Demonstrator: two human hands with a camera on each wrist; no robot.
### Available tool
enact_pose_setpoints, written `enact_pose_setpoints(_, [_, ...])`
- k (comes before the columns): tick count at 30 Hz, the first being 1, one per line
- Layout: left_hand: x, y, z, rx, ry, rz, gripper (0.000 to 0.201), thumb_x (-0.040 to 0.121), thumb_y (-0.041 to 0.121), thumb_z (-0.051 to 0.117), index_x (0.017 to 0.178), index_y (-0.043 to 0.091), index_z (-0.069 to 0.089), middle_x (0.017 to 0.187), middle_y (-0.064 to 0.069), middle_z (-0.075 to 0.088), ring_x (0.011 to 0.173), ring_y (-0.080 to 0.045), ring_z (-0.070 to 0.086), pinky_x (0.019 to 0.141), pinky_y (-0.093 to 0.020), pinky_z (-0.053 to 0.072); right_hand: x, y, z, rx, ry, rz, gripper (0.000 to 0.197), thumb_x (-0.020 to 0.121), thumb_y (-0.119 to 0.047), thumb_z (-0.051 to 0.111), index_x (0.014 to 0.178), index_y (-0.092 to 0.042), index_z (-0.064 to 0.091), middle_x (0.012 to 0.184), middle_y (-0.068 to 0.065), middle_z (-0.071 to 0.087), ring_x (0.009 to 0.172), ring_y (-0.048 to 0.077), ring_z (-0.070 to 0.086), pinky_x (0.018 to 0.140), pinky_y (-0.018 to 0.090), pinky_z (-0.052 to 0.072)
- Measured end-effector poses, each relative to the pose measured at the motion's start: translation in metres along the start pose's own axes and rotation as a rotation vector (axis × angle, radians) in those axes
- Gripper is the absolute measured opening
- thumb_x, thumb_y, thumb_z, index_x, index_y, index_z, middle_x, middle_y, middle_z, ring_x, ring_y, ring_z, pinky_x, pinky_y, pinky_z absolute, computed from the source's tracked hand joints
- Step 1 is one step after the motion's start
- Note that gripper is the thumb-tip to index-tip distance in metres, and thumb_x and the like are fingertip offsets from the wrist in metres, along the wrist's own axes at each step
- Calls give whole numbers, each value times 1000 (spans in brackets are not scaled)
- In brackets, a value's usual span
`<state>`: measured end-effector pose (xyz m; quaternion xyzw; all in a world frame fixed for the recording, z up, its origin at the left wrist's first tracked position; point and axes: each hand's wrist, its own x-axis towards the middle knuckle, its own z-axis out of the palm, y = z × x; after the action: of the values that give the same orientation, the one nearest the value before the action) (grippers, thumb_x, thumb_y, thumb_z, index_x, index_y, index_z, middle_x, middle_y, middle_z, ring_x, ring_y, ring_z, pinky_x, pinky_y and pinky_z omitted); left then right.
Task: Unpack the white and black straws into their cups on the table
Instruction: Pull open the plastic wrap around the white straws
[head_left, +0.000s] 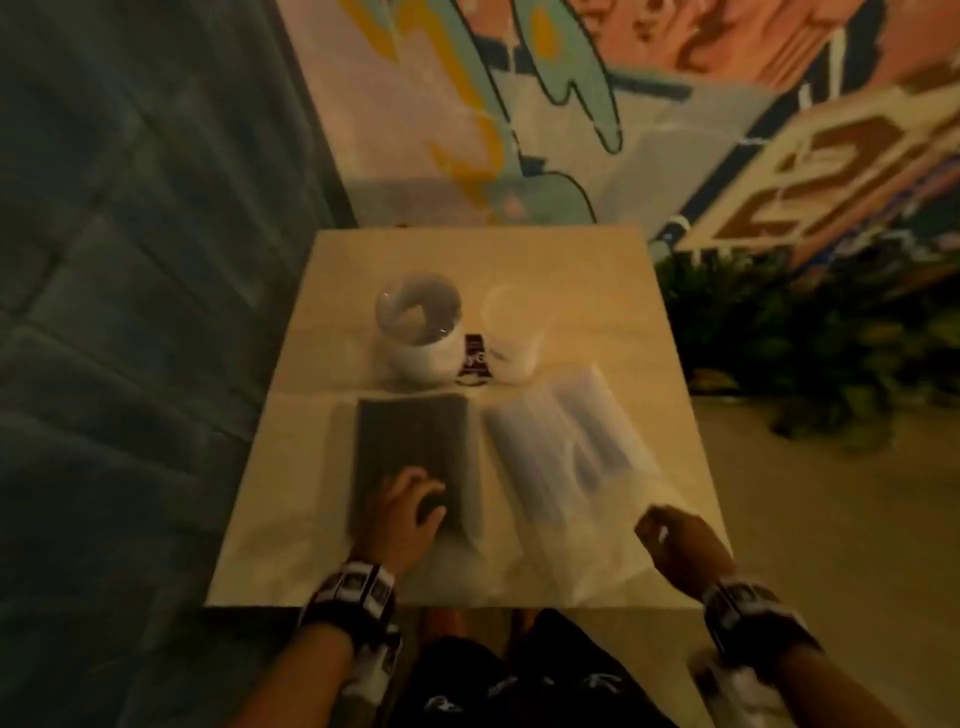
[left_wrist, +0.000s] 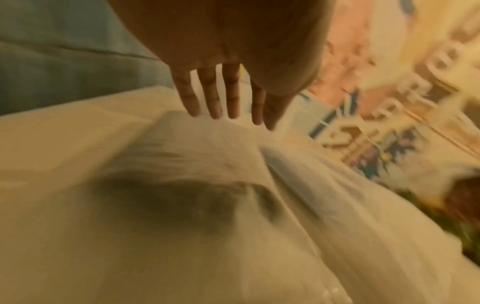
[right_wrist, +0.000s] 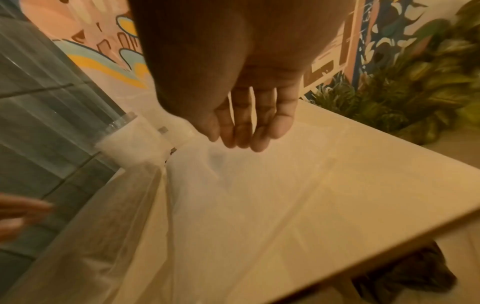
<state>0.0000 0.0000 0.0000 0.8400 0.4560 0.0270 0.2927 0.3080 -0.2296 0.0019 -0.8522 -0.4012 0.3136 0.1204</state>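
Note:
Two cups stand at the back of the table (head_left: 519, 260): a clear cup with a white base (head_left: 421, 332) on the left and a pale cup (head_left: 511, 338) on the right. In front of them lie a plastic pack of black straws (head_left: 410, 441) and a pack of white straws (head_left: 561, 447). My left hand (head_left: 410, 504) rests over the near end of the black pack (left_wrist: 182, 195), its fingers (left_wrist: 221, 98) straight and spread. My right hand (head_left: 675, 535) hovers over the loose plastic (right_wrist: 233, 205) at the near end of the white pack, with relaxed fingers (right_wrist: 246, 127) that hold nothing.
A small dark labelled object (head_left: 472, 361) stands between the cups. A green padded bench back (head_left: 130, 312) runs along the left of the table. Green plants (head_left: 779, 338) sit on the floor to the right. A painted wall (head_left: 519, 104) rises behind the table.

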Motion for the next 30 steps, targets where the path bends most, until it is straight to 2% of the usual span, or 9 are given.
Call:
enact_pose_setpoints(2, [25, 18, 15, 236, -194, 27, 48, 90, 51, 56, 136, 38, 52, 160, 2, 23, 146, -25, 19, 119, -49, 20, 21, 3, -3, -5, 91, -30, 14, 97, -29, 54, 101, -19, 64, 112, 4, 60, 84, 22, 60, 75, 32, 45])
enact_pose_setpoints(3, [35, 24, 19, 325, -268, 10, 55, 90, 54, 55, 142, 41, 43, 164, 4, 8, 150, -26, 6, 120, -53, 11, 32, 2, -5, -26, 104, -43, 16, 96, -29, 56, 107, -21, 63, 116, 3, 56, 92, 22, 60, 80, 34, 47])
enact_pose_setpoints(6, [49, 29, 35, 397, -409, -108, 72, 87, 60, 56, 149, 48, 23, 163, 5, -16, 150, -30, -12, 116, -65, 5, 52, 3, -4, -110, 71, -28, 34, 93, -32, 59, 127, -26, 57, 134, 4, 45, 120, 25, 48, 100, 40, 45])
enact_pose_setpoints(12, [39, -1, 34, 371, -372, -262, 74, 82, 69, 57, 147, 50, 27, 163, 6, -14, 149, -31, -11, 114, -68, 14, 73, 10, -2, -194, -57, -15, 49, 92, -40, 60, 139, -38, 45, 157, 3, 22, 140, 29, 29, 114, 46, 34])
enact_pose_setpoints(18, [11, -50, 9, 231, -231, -363, 62, 84, 46, 71, 141, 34, 48, 164, 2, -1, 149, -34, -3, 119, -56, 15, 78, -3, 6, -201, -83, -58, 48, 93, -42, 59, 138, -41, 43, 158, 2, 17, 139, 29, 30, 112, 45, 37])
enact_pose_setpoints(23, [5, -75, -3, 204, -146, -456, 49, 86, 34, 71, 132, 23, 59, 163, -2, 9, 147, -38, 7, 117, -59, 19, 78, -28, 18, -201, -119, -82, 45, 95, -42, 55, 139, -42, 44, 159, 2, 17, 140, 29, 29, 111, 44, 37])
enact_pose_setpoints(25, [8, -70, 1, 198, -95, -388, 52, 84, 26, 73, 133, 16, 57, 162, -7, 12, 146, -38, 12, 117, -57, 21, 79, -38, 23, -199, -131, -85, 44, 96, -42, 54, 139, -42, 44, 159, 2, 17, 139, 29, 29, 111, 45, 38])
enact_pose_setpoints(26, [7, -62, 5, 237, -85, -285, 57, 82, 25, 74, 135, 16, 55, 161, -9, 15, 145, -37, 14, 116, -57, 22, 78, -42, 24, -193, -141, -81, 44, 96, -42, 54, 139, -43, 44, 159, 2, 18, 138, 29, 30, 110, 45, 39])
enact_pose_setpoints(30, [6, -22, 44, 431, -221, 399, 82, 62, 34, 79, 138, 23, 49, 157, -13, 26, 140, -35, 27, 109, -53, 22, 75, -52, 26, -154, -170, -30, 42, 97, -42, 52, 138, -42, 45, 157, 1, 22, 135, 29, 36, 107, 46, 42])
